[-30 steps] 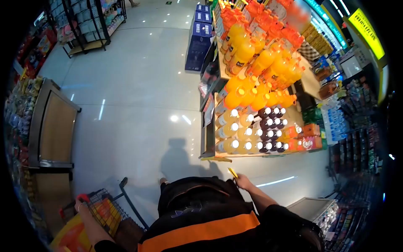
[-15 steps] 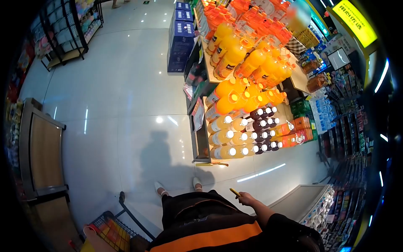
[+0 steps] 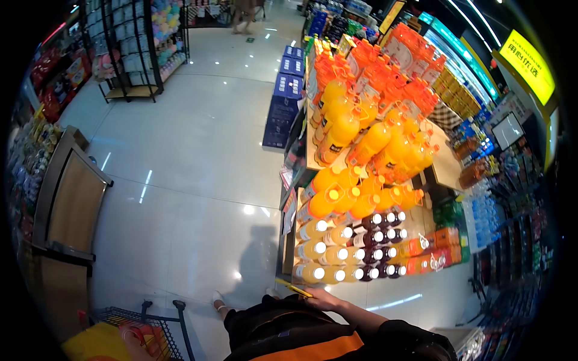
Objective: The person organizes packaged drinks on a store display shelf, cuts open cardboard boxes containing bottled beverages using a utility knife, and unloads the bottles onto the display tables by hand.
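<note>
My right hand (image 3: 324,299) is closed around a thin yellow object (image 3: 303,293), too small to name. It is held low in front of my body, close to the front of a drinks display. Beyond the hand, rows of pale yellow juice bottles (image 3: 312,249) with white caps stand beside dark purple bottles (image 3: 374,256). Larger orange juice bottles (image 3: 337,139) fill the levels above. My left hand is out of view. At lower left, a wire shopping cart (image 3: 174,332) holds a yellow item (image 3: 96,343) and reddish packages.
Stacked blue boxes (image 3: 282,114) stand at the display's far left corner. Pale shiny floor (image 3: 198,144) runs along its left side. A wooden-panelled stand (image 3: 75,201) is at far left, and a black rack (image 3: 135,48) lies farther back. A person's legs (image 3: 244,21) show in the distance.
My view has tilted up and the display sits lower in it. My right hand has moved left and forward to the display's edge, still holding the yellow object. More of the cart's contents shows.
</note>
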Demonstrator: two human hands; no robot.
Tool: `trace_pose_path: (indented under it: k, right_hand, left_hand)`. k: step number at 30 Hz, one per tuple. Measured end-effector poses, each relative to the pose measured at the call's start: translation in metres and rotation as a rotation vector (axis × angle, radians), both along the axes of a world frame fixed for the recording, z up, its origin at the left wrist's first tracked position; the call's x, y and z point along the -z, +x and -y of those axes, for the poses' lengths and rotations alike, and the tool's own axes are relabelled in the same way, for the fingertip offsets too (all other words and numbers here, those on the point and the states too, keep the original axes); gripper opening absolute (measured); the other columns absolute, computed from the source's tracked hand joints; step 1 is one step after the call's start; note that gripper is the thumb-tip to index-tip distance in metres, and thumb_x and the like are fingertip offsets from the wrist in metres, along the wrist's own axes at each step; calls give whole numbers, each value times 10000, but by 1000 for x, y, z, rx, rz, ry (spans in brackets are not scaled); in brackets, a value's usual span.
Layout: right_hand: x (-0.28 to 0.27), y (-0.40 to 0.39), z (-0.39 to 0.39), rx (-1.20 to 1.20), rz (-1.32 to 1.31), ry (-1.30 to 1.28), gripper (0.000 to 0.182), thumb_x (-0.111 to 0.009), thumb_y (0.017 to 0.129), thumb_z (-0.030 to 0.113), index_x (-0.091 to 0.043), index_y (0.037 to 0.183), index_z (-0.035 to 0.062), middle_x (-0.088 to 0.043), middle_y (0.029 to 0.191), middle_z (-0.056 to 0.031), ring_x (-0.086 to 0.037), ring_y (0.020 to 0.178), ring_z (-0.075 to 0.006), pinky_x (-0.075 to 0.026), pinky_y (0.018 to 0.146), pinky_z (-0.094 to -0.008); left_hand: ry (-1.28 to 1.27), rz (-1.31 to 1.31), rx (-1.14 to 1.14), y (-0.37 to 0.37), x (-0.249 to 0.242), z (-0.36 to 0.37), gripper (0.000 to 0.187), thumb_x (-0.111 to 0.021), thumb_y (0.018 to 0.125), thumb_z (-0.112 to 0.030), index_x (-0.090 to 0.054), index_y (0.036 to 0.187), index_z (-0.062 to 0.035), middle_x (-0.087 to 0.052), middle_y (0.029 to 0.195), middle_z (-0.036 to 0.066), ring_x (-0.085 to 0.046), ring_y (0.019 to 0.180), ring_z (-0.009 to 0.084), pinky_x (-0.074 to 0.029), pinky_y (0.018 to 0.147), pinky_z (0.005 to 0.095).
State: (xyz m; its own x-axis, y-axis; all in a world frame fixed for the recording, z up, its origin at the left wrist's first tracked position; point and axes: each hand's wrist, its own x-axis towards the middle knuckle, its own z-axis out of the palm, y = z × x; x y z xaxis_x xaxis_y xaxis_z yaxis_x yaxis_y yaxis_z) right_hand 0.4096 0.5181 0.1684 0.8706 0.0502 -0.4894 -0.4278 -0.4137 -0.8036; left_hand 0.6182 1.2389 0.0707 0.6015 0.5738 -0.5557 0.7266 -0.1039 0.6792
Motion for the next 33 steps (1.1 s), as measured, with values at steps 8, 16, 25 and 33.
trace_pose_path:
  k: [8,16,25,33]
  right_hand:
    - [-31,1,30,-25,-39,142,269,-512,803,107,-546,1058,29,-554,789,-79,-543,726,-169,-450,684,-302]
    - [-29,-32,-14,-218,-44,39,296,-520,812,140,-522,1084,23,-599,982,-228,-582,967,-335,-438,840,-397]
    - [16,-147,-54,-410,1,-292,420,-548,779,183,-457,1162,35,-582,989,-251,-557,984,-395,-437,843,-436]
    - [-3,-212,-32,-247,95,-68,315,-570,764,139,-526,1057,31,-599,896,-213,-584,871,-362,-451,778,-402]
  left_hand:
    - [116,-171,118,-136,-21,108,275,-496,915,-169,-475,1152,-31,-581,990,125,-569,828,237,-484,721,346]
    - [455,-416,302,-235,-49,162,539,-541,870,-214,-342,1343,-47,-529,1187,196,-536,1055,313,-457,844,434]
    - [158,83,-45,-260,-38,172,535,-606,800,-136,-417,1270,38,-497,1244,205,-518,1094,298,-424,888,372]
    - [378,-46,136,-303,-78,202,515,-607,807,-328,-535,1151,49,-624,963,228,-613,901,338,-491,782,402]
